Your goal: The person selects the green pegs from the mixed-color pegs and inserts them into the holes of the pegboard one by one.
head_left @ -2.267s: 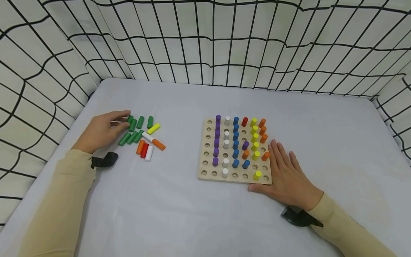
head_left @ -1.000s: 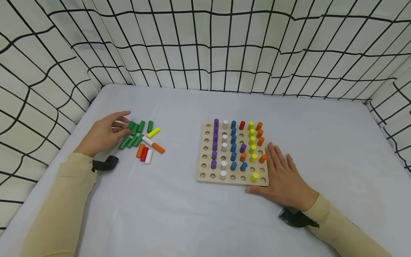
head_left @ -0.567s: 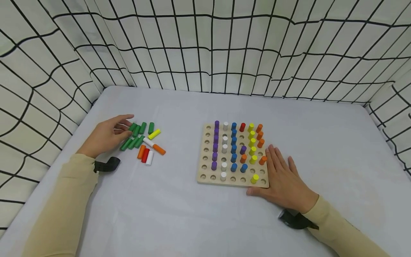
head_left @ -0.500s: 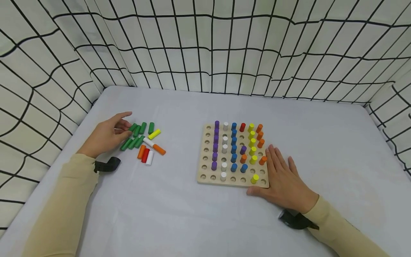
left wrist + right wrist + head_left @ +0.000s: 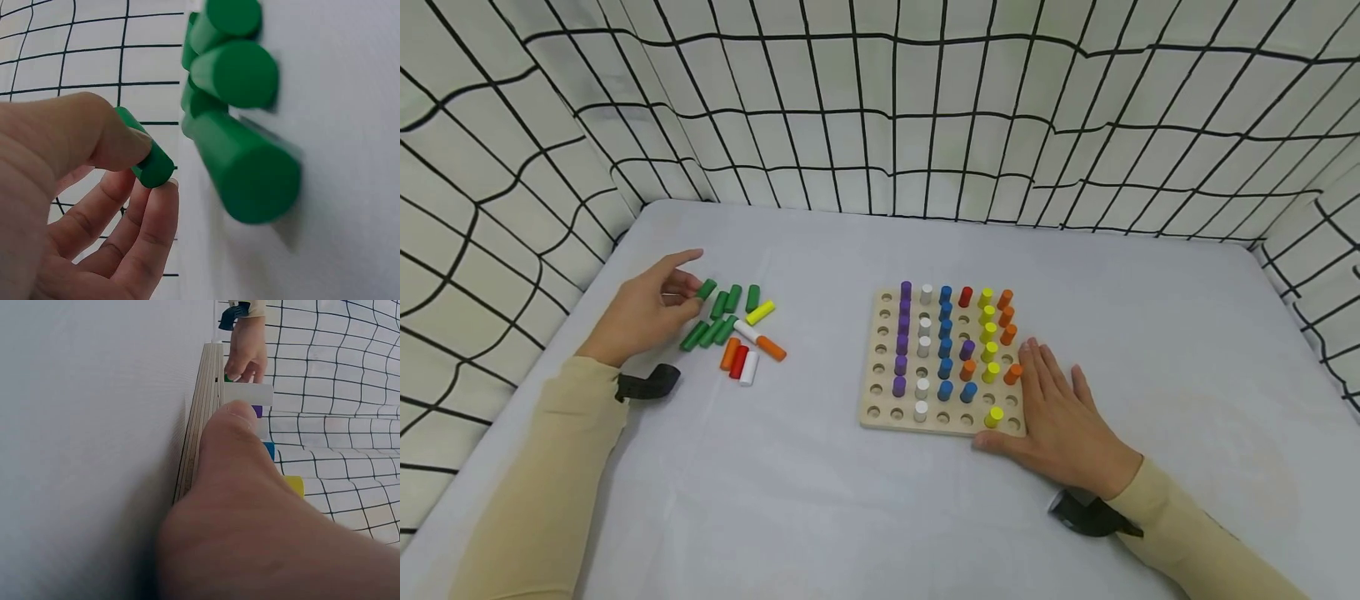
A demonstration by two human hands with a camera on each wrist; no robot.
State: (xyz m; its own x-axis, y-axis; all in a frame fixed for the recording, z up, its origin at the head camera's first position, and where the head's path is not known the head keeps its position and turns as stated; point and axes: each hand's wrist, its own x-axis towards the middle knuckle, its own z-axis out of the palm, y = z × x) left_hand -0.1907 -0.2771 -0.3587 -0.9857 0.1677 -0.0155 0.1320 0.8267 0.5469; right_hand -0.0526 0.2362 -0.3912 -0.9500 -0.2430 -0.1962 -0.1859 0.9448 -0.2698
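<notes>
Over at the left of the frame, the left hand (image 5: 643, 315) has thumb and fingers closed narrowly, pinching a green peg (image 5: 157, 164)! Across to the right, the right hand (image 5: 1067, 425) lies flat, fingers straight, against the right edge of the peg board (image 5: 886, 402). And that board, right of centre, looks over half filled: purple pegs (image 5: 903, 326), white pegs (image 5: 924, 347), blue pegs (image 5: 945, 330), and yellow pegs (image 5: 988, 332) in columns, orange pegs (image 5: 1006, 317) at far right. What's left? The whole leftmost column is bare, plus scattered holes elsewhere, and no green in yet! Waiting on the counter (image 5: 820, 517), left of centre: six loose green pegs (image 5: 733, 298) and six mixed-colour pegs (image 5: 760, 312) just beside them.
</notes>
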